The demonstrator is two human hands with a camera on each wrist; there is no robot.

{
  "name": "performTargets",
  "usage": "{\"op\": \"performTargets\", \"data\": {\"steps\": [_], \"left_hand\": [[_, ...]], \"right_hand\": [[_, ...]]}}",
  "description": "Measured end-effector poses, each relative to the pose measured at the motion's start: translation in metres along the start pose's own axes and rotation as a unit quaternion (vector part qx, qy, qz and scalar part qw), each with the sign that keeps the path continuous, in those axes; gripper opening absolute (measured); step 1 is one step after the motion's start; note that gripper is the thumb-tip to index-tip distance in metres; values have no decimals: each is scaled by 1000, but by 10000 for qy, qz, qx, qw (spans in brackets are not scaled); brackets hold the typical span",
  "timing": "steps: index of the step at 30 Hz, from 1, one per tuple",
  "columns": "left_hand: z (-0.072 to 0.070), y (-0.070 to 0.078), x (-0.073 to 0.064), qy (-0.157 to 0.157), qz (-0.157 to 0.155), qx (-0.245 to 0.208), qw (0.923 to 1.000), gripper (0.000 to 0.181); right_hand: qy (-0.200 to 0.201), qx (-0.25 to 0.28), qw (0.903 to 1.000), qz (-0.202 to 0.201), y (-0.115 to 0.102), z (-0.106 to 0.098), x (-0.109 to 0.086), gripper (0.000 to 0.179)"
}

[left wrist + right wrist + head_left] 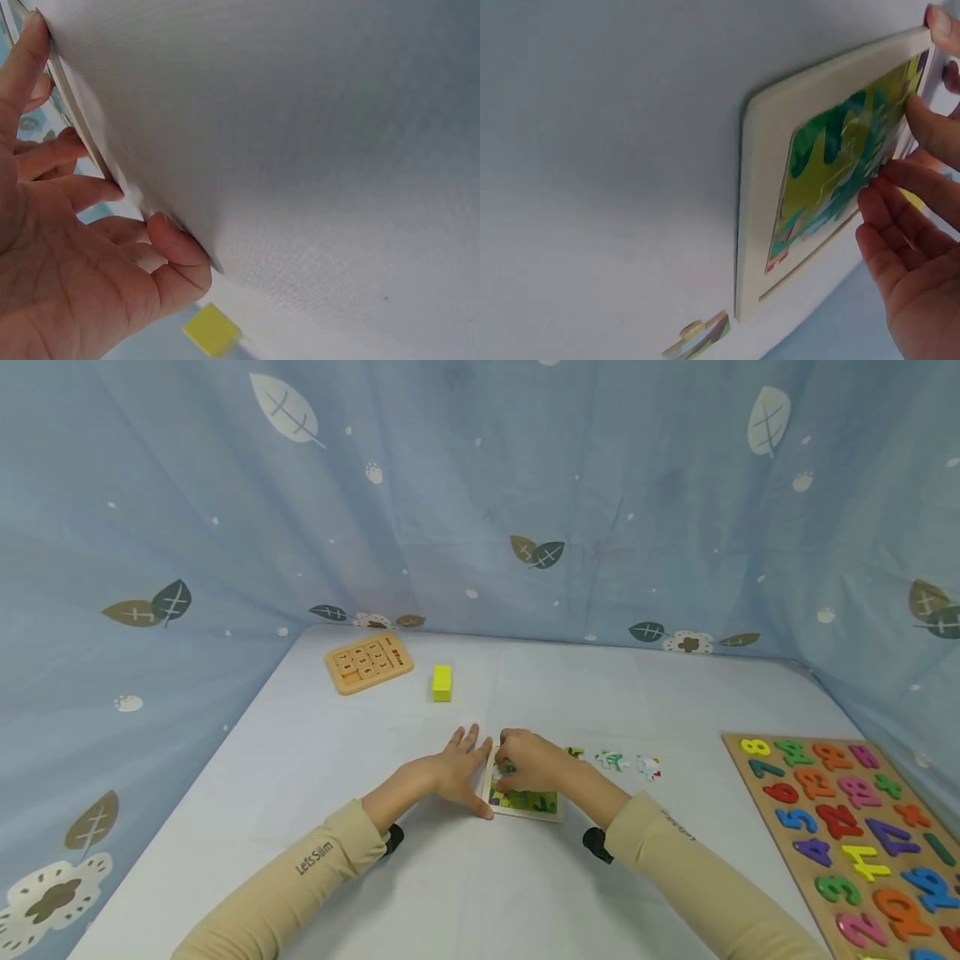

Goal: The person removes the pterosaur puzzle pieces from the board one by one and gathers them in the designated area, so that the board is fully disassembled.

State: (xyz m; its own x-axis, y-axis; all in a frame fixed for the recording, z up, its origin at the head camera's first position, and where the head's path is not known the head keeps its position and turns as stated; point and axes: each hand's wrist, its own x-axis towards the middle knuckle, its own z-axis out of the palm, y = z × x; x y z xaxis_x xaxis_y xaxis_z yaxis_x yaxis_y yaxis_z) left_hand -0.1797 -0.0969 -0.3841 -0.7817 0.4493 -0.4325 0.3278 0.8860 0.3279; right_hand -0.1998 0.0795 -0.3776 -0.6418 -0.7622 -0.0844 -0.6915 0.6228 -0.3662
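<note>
A shallow pale-framed puzzle board (525, 816) with a green picture lies mid-table. Spread fingers of my left hand (456, 772) rest along its left edge, the thumb by the near corner; the left wrist view shows them touching the thin board rim (84, 127). Over the board's upper left part, my right hand (536, 762) curls its fingers and thumb about a small dark green puzzle piece (508, 767), partly hidden by the hand. The right wrist view has the fingertips down on the picture (832, 161). Loose jigsaw pieces (612, 761) lie to the board's right.
A yellow block (442, 683) and a wooden number slide puzzle (369, 663) stand farther back on the left. A large wooden board (780, 843) of coloured numerals covers the table's right side. Blue leaf-printed cloth (465, 510) hangs behind the white table.
</note>
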Motion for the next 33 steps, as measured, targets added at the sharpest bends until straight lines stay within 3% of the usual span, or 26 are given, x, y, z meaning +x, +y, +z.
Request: {"op": "performTargets", "data": {"steps": [5,14,23,33], "left_hand": [[-1,0,-2,24,37,-78,10000,112],[0,0,-1,-24,-38,-121,9999,111],[1,1,0,-16,-68,-124,9999,111],[1,1,0,-22,-89,-221,9997,112]], "right_hand": [[-39,-21,9999,101,-5,2,2,22],[178,384,9973,597,-7,4,2,27],[499,386,9951,758,-5,8,-3,25],[1208,404,9918,81,-1,15,-16,29]]}}
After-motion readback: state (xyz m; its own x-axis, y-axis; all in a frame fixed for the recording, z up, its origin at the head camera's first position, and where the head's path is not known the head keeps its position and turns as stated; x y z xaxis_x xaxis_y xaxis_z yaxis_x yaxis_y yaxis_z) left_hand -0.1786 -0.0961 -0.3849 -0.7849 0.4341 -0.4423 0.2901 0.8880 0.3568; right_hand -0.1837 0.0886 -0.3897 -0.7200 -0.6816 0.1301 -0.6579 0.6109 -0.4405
